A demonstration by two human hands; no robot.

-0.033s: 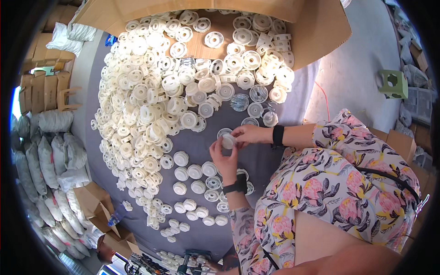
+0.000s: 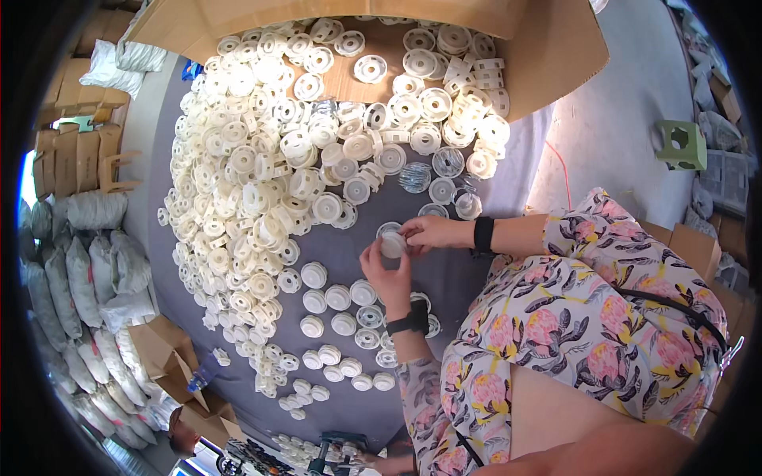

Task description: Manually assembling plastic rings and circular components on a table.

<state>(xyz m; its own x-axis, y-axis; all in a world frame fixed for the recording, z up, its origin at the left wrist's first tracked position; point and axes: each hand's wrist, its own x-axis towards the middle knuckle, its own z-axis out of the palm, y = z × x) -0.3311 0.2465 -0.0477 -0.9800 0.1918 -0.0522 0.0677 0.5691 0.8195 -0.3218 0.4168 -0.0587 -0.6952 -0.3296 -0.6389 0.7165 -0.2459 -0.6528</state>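
My left hand [image 2: 386, 274] and my right hand [image 2: 429, 232] meet at the near side of the dark cloth-covered table. Between their fingertips is a translucent white round plastic disc [image 2: 392, 245], gripped at its edge by both. Behind it the rim of another round white part [image 2: 387, 228] shows; whether they touch, I cannot tell. Left of my left hand, round white plastic caps [image 2: 338, 297] lie in loose rows. Several clear-looking round parts [image 2: 369, 316] sit beside my left wrist. More round parts [image 2: 433, 210] lie just beyond my right hand.
A large heap of white round plastic parts [image 2: 238, 174] covers the table's left and far side. An open cardboard box [image 2: 548, 55] spills more at the far end. Coiled clear discs [image 2: 413, 177] lie nearby. A green stool [image 2: 681, 145] stands on the floor. Another person's arm [image 2: 395, 465] shows at the bottom.
My left hand's fingers have shifted very slightly around the disc. At the bottom edge, the other person's arm has moved further into view.
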